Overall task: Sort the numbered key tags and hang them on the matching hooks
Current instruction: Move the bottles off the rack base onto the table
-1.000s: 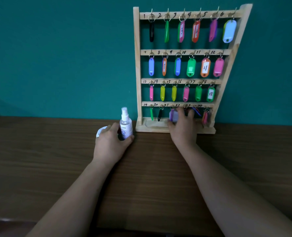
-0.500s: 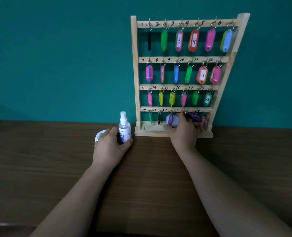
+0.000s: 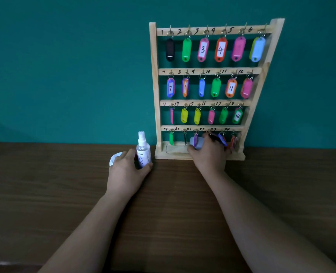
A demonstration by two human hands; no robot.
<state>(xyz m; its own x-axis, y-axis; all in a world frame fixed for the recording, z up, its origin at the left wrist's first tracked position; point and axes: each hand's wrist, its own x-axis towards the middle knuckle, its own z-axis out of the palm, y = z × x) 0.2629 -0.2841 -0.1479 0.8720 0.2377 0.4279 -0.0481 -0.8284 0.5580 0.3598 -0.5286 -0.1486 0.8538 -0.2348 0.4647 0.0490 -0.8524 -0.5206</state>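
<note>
Nearly done, I think: the wooden rack at my 1 o'clock has key tags all along its top three rows. My right hand is at the bottom row, fingers curled, pinching a pale blue tag that looks not hung yet. At 11 o'clock, my left hand is wrapped round a spray bottle

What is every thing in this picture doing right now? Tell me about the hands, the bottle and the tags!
wooden rack, standing upright on the table.
upper tags, hanging on their hooks.
pale tag, pinched under hook 22.
right hand, pinching the pale tag.
spray bottle, upright, nozzle uncovered.
left hand, curled round the spray bottle's base.
white thing, lying half hidden behind the left hand.
</note>
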